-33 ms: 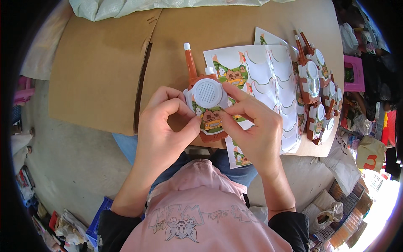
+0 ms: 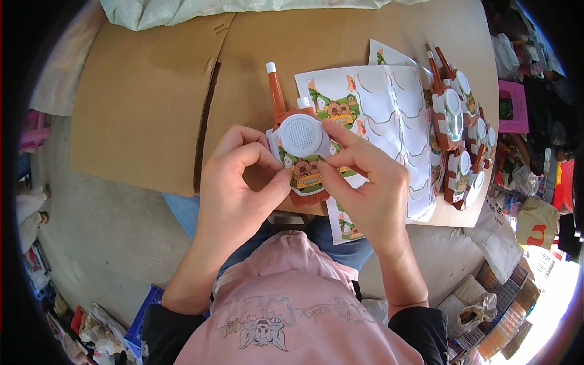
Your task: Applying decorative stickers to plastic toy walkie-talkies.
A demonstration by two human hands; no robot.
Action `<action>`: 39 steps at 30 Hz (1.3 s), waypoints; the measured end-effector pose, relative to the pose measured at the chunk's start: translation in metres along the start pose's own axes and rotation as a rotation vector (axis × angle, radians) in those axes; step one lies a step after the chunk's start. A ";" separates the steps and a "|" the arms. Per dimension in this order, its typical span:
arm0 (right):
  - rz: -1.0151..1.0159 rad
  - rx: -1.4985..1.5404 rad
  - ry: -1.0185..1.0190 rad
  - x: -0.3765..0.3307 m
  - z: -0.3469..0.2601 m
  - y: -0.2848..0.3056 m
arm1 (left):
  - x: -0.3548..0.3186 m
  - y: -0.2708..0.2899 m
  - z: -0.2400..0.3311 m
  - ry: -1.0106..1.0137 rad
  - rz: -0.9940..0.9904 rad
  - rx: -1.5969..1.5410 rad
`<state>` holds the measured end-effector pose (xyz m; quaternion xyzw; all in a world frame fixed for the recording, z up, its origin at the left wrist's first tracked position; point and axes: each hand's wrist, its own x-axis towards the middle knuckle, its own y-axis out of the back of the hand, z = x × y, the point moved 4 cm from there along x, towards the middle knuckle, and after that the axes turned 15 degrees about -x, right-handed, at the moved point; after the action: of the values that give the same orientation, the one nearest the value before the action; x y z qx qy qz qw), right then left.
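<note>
A head-worn camera looked down on a person seated at a cardboard-covered surface. Both hands met near the middle of the view around an orange toy walkie-talkie with a round white speaker grille and an antenna pointing to the far side. The left hand had its fingers curled shut on the toy's left edge, thumb pressed against the cartoon sticker on its front. The right hand closed on the toy's right edge, with its fingers pinched at the sticker just beside the grille. Just to the right lay a sticker sheet, most of its shapes already peeled away. Further right sat a pile of finished toys of the same kind. The step in hand appeared to be smoothing a sticker onto the toy's face; the next move would likely call for pressing the edges flat without creasing.
</note>
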<state>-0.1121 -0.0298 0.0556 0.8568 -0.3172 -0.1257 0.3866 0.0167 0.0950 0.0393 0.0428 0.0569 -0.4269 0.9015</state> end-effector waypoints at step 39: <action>-0.196 0.493 -0.431 0.028 0.033 -0.009 | 0.025 0.003 -0.019 -0.046 0.034 -0.040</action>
<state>-0.1016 -0.0624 0.0279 0.9046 -0.3286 -0.2601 0.0779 0.0334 0.0804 0.0172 0.0159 0.0439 -0.4113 0.9103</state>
